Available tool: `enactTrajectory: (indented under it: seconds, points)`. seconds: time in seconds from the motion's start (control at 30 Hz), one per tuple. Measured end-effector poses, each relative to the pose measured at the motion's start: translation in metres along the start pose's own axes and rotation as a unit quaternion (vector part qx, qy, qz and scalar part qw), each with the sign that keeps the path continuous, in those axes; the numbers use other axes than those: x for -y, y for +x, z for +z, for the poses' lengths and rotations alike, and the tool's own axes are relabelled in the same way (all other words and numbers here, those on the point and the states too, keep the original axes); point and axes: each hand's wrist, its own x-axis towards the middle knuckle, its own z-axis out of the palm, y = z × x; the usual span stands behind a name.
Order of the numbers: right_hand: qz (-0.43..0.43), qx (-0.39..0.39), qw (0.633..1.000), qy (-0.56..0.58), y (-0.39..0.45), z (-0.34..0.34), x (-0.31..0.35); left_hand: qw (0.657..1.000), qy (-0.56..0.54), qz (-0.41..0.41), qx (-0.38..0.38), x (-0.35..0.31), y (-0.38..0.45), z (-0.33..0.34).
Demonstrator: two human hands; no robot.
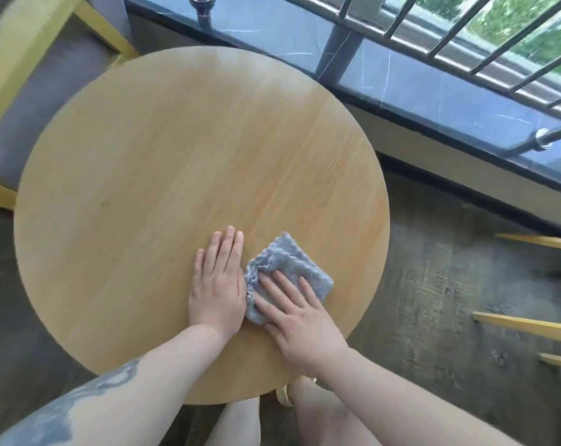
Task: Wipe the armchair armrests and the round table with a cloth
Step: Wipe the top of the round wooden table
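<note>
Hands flat: left on round table, right pressing cloth | armchair beyond

The round table lies bare beyond my hands; the armchair bounds it at left, the railing behind it.
</note>
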Motion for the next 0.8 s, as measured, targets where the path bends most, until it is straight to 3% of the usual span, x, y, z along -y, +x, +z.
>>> enactTrajectory:
  seconds: [0.07, 0.13, 0.2, 0.27, 0.3, 0.37, 0.43, 0.47, 0.5, 0.53, 0.57, 0.63, 0.67, 0.73, 0.8]
  points:
    - [-0.076, 0.029, 0.997, -0.013, 0.021, -0.021, -0.034, 1.0, -0.006, -0.004, -0.001, 0.0, -0.001, 0.001]
    - [0.056, 0.012, 0.997, 0.053, 0.028, -0.032, -0.069, 1.0, -0.003, -0.005, -0.002, 0.001, -0.003, 0.001]
    - [0.266, -0.066, 0.957, 0.098, 0.022, -0.03, -0.076, 1.0, 0.011, -0.007, -0.001, 0.0, -0.004, 0.003]
    - [0.309, -0.088, 0.944, 0.073, 0.013, -0.013, -0.05, 1.0, 0.02, -0.011, -0.003, -0.001, -0.003, 0.006]
    - [0.26, -0.086, 0.96, 0.054, 0.009, -0.007, -0.034, 1.0, 0.022, -0.014, -0.004, -0.001, -0.003, 0.007]
    - [0.083, -0.064, 0.994, 0.025, 0.014, -0.004, -0.026, 1.0, 0.026, -0.014, -0.005, -0.001, -0.003, 0.008]
    - [-0.104, -0.015, 0.994, -0.02, 0.042, -0.027, -0.056, 1.0, 0.03, -0.009, 0.0, -0.001, -0.002, 0.007]
    - [-0.154, -0.011, 0.987, -0.052, 0.058, -0.037, -0.079, 1.0, 0.027, -0.01, 0.001, -0.002, -0.002, 0.006]
    - [-0.142, -0.008, 0.988, -0.057, 0.072, -0.048, -0.099, 1.0, 0.021, -0.017, 0.002, -0.003, -0.002, 0.005]
    - [-0.062, -0.021, 0.997, -0.037, 0.081, -0.055, -0.118, 0.999, 0.016, -0.027, 0.002, -0.006, -0.001, 0.005]
    - [0.072, -0.058, 0.996, 0.009, 0.084, -0.058, -0.132, 0.999, 0.011, -0.041, 0.0, -0.01, 0.0, 0.004]
    - [0.307, -0.125, 0.94, 0.078, 0.074, -0.053, -0.13, 0.997, 0.002, -0.078, -0.011, -0.024, 0.005, 0.006]
    - [0.34, -0.133, 0.928, 0.076, 0.064, -0.044, -0.117, 0.995, -0.007, -0.1, -0.019, -0.032, 0.009, 0.008]
    - [0.223, -0.12, 0.966, 0.052, 0.042, -0.03, -0.087, 0.99, -0.026, -0.132, -0.036, -0.052, 0.022, 0.012]
    - [-0.017, -0.062, 0.998, -0.007, 0.035, -0.029, -0.093, 0.99, -0.03, -0.134, -0.039, -0.07, 0.035, 0.016]
